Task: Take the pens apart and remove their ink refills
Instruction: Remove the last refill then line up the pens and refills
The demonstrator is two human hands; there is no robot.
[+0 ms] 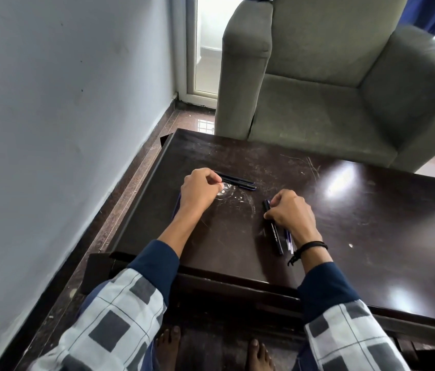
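While my right fingers (282, 203) grip a pen (275, 238) at 4 o'clock, loose refills (288, 241) just beside it (so partly done, I judge), my left fingers (211, 179) curl round two seemingly whole pens (240, 182) at 12.

On the dark table (371, 210), two dark pens (239, 182) are laid toward 11 o'clock, their ends touched by the curled left hand (200, 190); a black pen (274, 235) is gripped by the right hand (290, 214); blue refills (288, 241) are seen at its 3 o'clock.
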